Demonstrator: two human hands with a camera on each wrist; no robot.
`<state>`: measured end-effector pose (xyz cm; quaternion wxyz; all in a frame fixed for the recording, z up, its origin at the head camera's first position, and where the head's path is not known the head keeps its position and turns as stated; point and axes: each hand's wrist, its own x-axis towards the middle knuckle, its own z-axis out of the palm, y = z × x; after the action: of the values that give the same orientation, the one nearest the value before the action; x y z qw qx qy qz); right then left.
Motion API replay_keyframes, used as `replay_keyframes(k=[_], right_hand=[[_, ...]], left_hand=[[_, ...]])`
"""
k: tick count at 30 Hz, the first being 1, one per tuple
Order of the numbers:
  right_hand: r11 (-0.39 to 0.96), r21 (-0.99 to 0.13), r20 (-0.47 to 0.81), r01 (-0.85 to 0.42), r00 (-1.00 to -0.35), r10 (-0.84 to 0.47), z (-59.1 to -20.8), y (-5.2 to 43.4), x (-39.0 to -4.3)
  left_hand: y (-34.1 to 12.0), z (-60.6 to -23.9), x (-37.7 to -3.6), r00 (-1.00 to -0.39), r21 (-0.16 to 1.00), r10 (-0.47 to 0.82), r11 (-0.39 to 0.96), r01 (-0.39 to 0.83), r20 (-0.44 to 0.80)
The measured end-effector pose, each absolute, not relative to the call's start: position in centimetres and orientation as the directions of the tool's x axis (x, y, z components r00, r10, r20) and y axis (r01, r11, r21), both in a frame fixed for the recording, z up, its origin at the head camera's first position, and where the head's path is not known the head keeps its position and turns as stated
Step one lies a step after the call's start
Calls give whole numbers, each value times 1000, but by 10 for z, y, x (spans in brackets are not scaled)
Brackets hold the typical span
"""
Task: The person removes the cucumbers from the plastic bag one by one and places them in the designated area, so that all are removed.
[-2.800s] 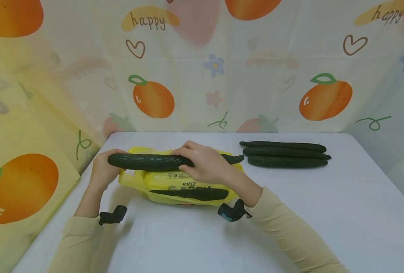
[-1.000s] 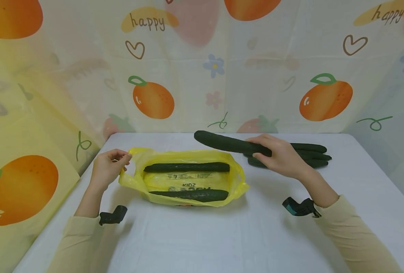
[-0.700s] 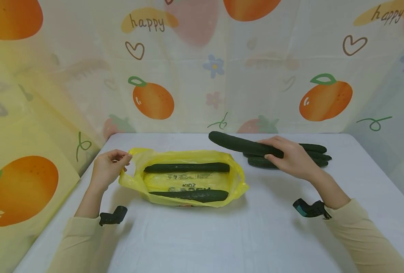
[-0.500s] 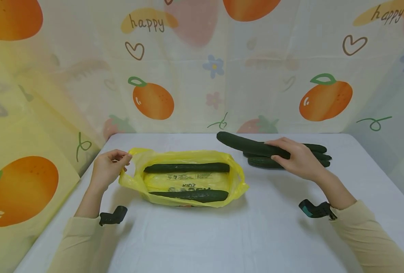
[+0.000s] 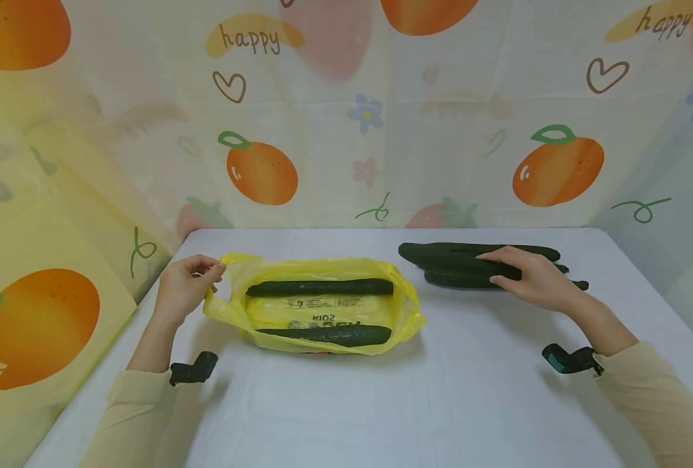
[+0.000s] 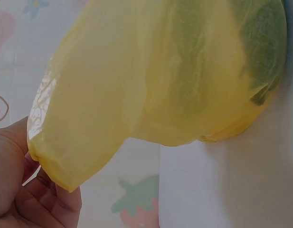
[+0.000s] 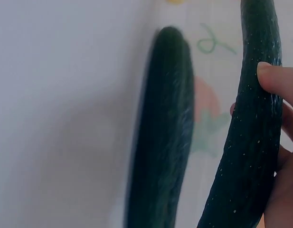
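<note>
A yellow plastic bag [image 5: 317,266] lies on the table with its mouth spread. Two dark green cucumbers show inside it, one at the back [image 5: 320,287] and one at the front [image 5: 335,335]. My left hand [image 5: 185,290] pinches the bag's left handle between thumb and fingers; in the left wrist view the handle [image 6: 84,142] hangs from that pinch. My right hand [image 5: 536,279] grips a cucumber [image 5: 440,259] over the pile at the back right. In the right wrist view, thumb and fingers wrap round this cucumber [image 7: 248,137], and a second cucumber [image 7: 163,137] lies beside it.
Partly hidden under the right hand are other cucumbers, such as the front one [image 5: 457,279]. The white table [image 5: 346,409] runs back to a fruit-print cloth [image 5: 440,117]. Small black cameras sit on both wrists.
My right hand has carried the cucumber from above the bag to the right and lowered it onto the pile. The front pile cucumber has shifted slightly right. My left hand has barely moved.
</note>
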<state>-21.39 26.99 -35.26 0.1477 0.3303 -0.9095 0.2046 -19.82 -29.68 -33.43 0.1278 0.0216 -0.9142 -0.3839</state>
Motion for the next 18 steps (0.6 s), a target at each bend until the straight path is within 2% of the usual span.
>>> replay_keyframes(k=[18], right_hand=[[707,-277,277,-651,-759,-590,-376,298,-213]], left_hand=[[-297,-333,-199,-964,708,-134,702,71,230]])
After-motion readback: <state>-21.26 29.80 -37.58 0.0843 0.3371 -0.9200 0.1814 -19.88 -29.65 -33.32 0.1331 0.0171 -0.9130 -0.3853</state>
